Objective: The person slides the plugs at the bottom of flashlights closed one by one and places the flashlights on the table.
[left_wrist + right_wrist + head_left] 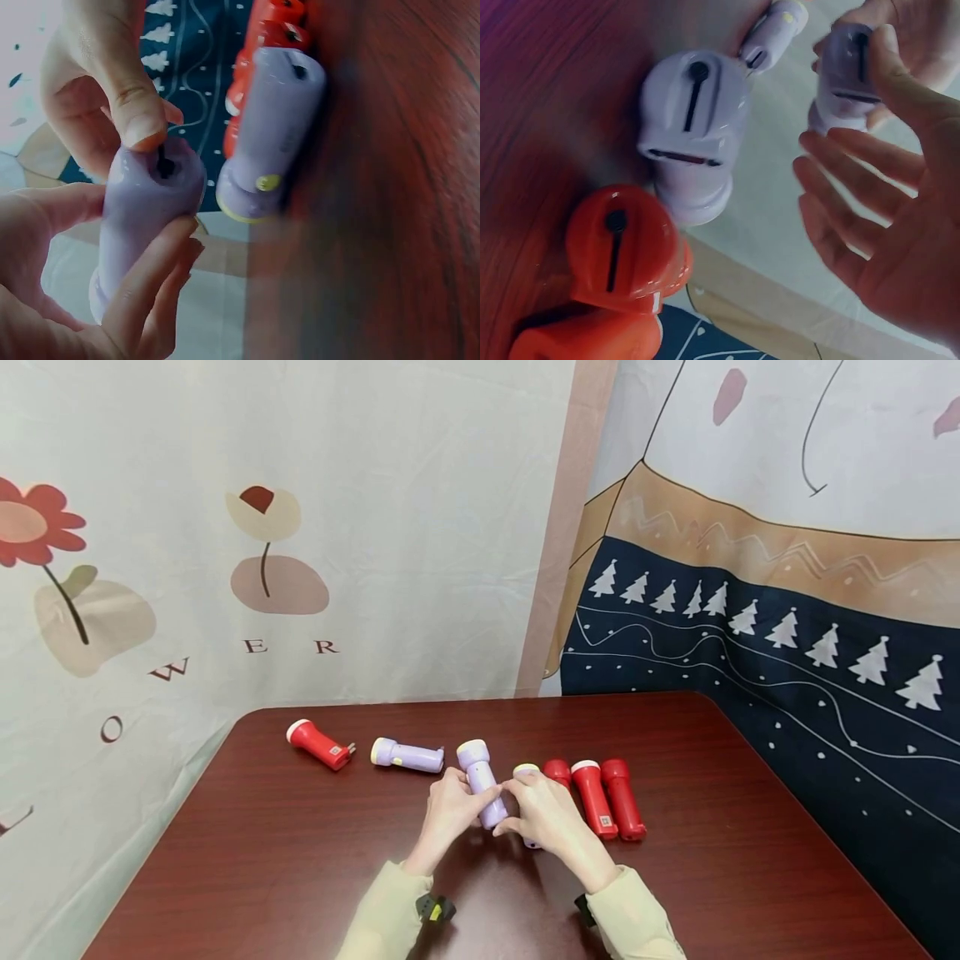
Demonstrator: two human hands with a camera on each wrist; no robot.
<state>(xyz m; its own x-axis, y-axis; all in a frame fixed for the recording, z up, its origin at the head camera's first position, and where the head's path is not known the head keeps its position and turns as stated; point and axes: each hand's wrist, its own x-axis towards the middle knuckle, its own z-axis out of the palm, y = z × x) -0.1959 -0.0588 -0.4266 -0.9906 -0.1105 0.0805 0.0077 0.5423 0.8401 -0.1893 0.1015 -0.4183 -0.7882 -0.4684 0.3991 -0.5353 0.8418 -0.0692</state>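
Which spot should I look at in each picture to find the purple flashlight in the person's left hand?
Head: held purple flashlight just below the middle.
Left wrist: left of centre, its slotted end facing the camera.
Right wrist: upper right.
Shared landmark: the purple flashlight lying beside the red ones, partly hidden by the right hand in the head view, plain in both wrist views.
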